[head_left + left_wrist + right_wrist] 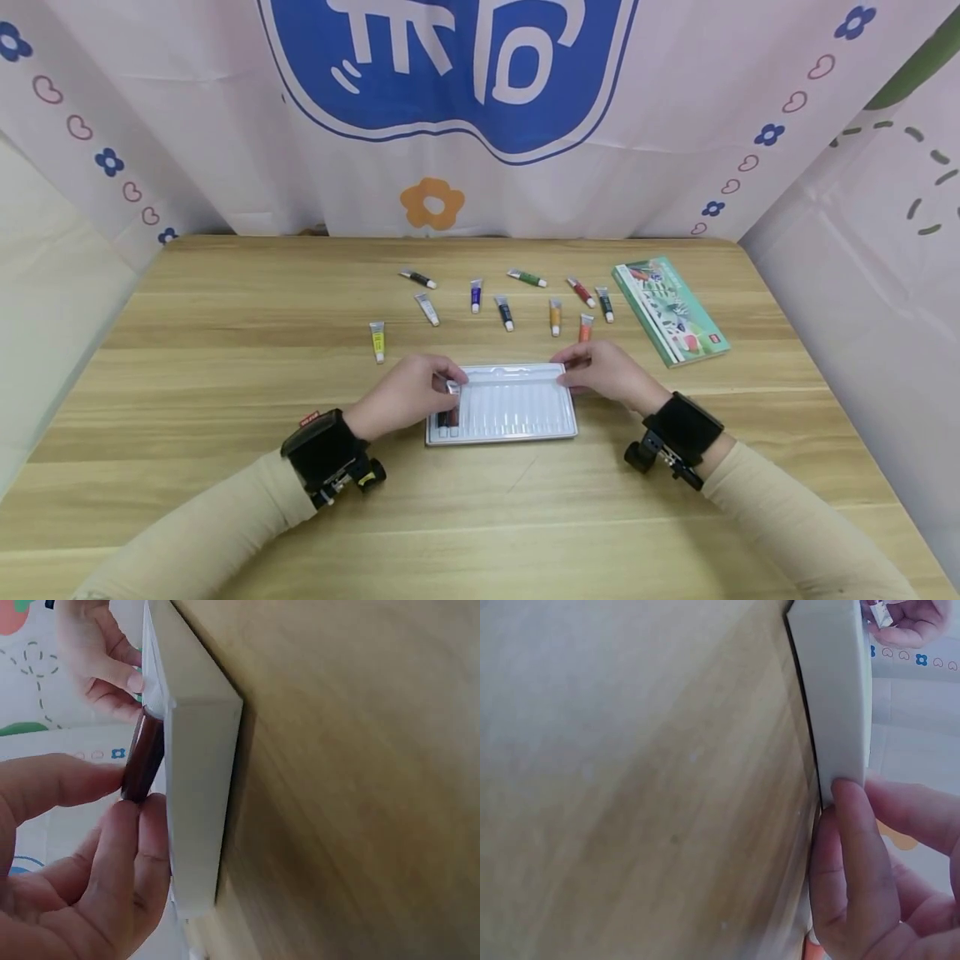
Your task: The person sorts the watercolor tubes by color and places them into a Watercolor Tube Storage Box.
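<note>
A white plastic tray (517, 410) with narrow grooves lies in a shallow box on the table, in the middle of the head view. At its left end my left hand (405, 392) pinches a brown paint tube (142, 757) between thumb and fingers, the tube tilted over the tray. A dark paint tube (442, 420) lies beside it in the leftmost groove. My right hand (611, 373) grips the tray's far right corner, thumb at the rim and fingers (862, 840) against the outer side. Just behind that hand is an orange paint tube (586, 325), partly covered.
Several loose paint tubes lie beyond the tray, among them a yellow tube (378, 342), a white tube (427, 309) and an ochre tube (555, 317). A green illustrated box (671, 312) lies at the back right. A printed curtain (525, 196) hangs behind the table.
</note>
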`<state>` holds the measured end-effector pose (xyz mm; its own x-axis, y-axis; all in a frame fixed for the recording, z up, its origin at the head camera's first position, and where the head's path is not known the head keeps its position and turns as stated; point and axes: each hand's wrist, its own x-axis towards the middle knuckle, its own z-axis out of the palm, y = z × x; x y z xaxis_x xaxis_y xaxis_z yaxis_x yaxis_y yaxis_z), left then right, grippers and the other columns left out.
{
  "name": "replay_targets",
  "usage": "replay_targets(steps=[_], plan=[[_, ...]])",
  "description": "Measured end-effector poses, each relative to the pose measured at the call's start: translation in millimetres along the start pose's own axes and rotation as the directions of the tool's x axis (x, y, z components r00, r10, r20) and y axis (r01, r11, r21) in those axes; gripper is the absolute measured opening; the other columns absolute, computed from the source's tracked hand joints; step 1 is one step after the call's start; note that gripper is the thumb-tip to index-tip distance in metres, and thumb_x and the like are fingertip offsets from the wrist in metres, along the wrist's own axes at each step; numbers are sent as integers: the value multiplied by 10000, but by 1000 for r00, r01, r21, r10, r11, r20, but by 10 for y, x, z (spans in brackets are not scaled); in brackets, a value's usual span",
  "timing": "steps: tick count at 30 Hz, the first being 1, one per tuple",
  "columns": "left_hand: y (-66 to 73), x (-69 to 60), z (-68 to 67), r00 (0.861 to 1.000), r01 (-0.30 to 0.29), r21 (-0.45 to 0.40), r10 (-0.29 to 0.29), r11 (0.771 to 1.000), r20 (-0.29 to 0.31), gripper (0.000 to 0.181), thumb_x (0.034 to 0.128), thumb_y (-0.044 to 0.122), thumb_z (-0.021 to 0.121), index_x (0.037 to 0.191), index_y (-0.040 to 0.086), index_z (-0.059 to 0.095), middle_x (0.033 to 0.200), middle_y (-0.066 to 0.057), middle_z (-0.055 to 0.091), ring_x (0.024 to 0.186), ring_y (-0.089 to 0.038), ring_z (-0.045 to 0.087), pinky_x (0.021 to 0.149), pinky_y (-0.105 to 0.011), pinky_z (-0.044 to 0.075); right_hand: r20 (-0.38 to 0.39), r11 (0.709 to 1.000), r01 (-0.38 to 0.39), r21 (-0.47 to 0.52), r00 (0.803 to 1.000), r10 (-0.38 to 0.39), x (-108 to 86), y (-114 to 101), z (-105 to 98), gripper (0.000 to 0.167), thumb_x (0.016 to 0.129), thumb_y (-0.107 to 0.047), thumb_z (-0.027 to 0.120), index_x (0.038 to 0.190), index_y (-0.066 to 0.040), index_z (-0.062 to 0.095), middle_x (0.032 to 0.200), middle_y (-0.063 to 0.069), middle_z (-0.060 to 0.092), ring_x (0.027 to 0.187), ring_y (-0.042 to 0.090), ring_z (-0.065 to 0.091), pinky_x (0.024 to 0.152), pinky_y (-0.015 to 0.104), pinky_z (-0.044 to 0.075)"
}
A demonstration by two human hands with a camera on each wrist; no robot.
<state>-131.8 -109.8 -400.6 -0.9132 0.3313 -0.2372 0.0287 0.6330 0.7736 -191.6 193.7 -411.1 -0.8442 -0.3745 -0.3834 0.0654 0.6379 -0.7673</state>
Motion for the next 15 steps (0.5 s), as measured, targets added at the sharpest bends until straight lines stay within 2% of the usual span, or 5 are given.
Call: replay_targets(steps=[4,8,15], plan=[[40,3,17,1000,-22,70,22,997,3,313,864,40,797,1159,25,694,944,-26,642,787,-172,589,672,-293,536,-2,1000,4,-4,1000,-4,-3,1,-2,326,932,-45,727,1250,17,693,1148,147,661,980,232,633,814,309,595],[65,0,37,999,-34,119,35,992,-5,305,846,35,820,1128,30,705,924,-35,603,741,-167,557,628,-291,509,12,1000,2,12,1000,-2,2,8,-1,334,933,-50,729,1259,15,690,1154,150,650,971,228,631,820,308,598],[100,-13,43,997,-74,201,77,977,-8,255,823,54,854,1052,52,744,985,-36,617,775,-154,553,667,-279,518,12,1000,-5,18,1000,5,3,9,0,332,935,-45,726,1259,16,689,1160,154,645,973,229,630,820,306,599]])
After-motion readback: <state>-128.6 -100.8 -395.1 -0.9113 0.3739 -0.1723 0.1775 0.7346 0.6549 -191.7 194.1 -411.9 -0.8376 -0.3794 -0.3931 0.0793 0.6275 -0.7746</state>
